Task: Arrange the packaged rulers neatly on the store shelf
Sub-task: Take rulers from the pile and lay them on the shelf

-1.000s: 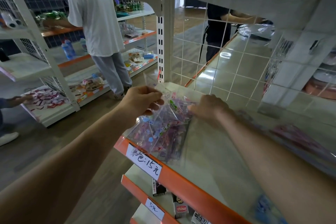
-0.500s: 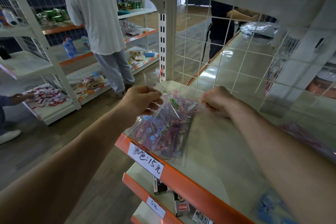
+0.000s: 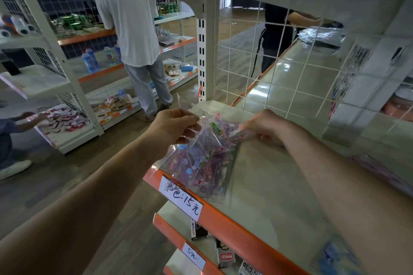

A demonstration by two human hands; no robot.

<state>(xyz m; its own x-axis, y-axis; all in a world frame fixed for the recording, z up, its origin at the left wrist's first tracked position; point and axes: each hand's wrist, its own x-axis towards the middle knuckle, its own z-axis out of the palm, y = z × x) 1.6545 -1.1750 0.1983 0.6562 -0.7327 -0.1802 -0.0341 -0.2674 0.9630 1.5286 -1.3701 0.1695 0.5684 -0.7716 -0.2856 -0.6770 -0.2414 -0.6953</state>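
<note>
1. The packaged rulers [image 3: 201, 158] are a fanned bundle of clear sleeves with pink, purple and blue cartoon print. No writing on them is legible.
2. They are at the front left corner of the shelf [image 3: 279, 185]. The near ends lie on the surface and reach the orange front edge [image 3: 245, 234]; the far ends are lifted.
3. The left hand [image 3: 176, 127] pinches the bundle's far left corner between thumb and fingers.
4. The right hand [image 3: 266, 127] has its fingers curled on the far right edge of the sleeves.
5. A handwritten price label [image 3: 182, 200] sits on the front edge just below the bundle. It ends in ":15元"; the first characters are smudged.
6. The lower label [image 3: 193, 257] on the next shelf down reads "5元".
7. Small boxes [image 3: 225, 257] sit beside that label; their print is too small to read.
8. A white wire grid [image 3: 279, 62] closes the back of the shelf.
</note>
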